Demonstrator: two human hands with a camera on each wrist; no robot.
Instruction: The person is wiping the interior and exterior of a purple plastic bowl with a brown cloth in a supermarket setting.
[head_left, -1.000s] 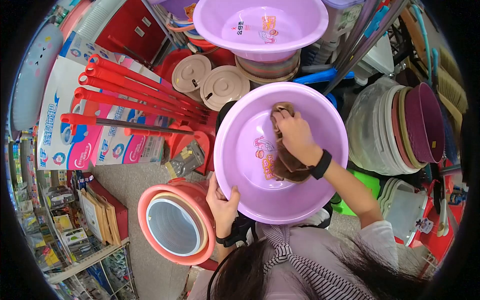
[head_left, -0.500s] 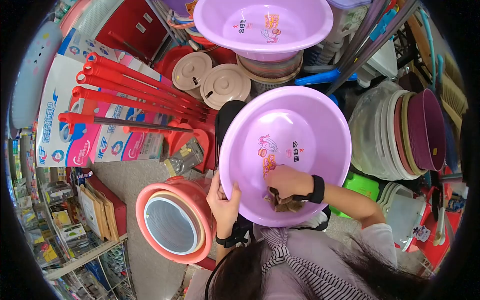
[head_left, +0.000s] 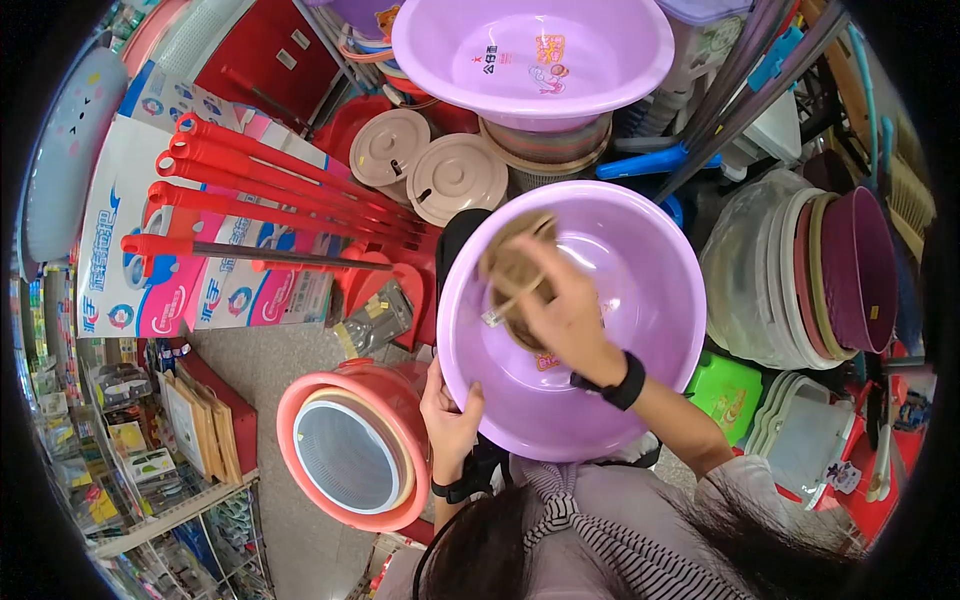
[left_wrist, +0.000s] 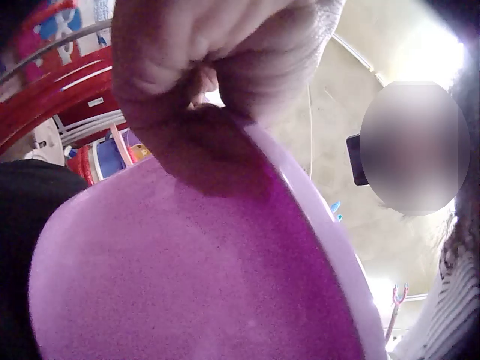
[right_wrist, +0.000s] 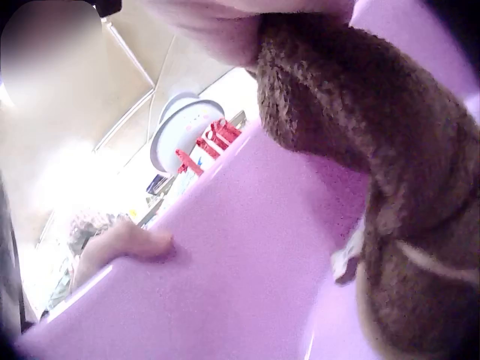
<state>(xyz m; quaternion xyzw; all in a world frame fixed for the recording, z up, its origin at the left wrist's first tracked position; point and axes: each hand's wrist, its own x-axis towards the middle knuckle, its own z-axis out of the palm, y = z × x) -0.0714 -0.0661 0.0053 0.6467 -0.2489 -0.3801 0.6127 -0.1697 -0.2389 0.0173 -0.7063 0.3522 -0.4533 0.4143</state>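
Observation:
A large purple plastic basin (head_left: 640, 300) is tilted up in front of me. My left hand (head_left: 450, 405) grips its lower left rim, thumb inside; in the left wrist view the left hand (left_wrist: 217, 52) pinches the rim of the basin (left_wrist: 180, 270). My right hand (head_left: 565, 310) presses a brown cloth (head_left: 512, 270) against the upper left inside wall. In the right wrist view the brown cloth (right_wrist: 375, 150) lies against the purple wall of the basin (right_wrist: 225, 277), with the left thumb (right_wrist: 127, 244) over the rim.
A second purple basin (head_left: 535, 50) tops a stack behind. Red mop handles (head_left: 270, 190) lie on boxes at left. Two beige lids (head_left: 420, 160) stand behind the basin. A pink tub with nested baskets (head_left: 350, 450) sits on the floor. Stacked tubs (head_left: 800, 270) crowd the right.
My right hand has swept the cloth from the lower inside of the basin up to its upper left wall. The left hand keeps its grip on the rim.

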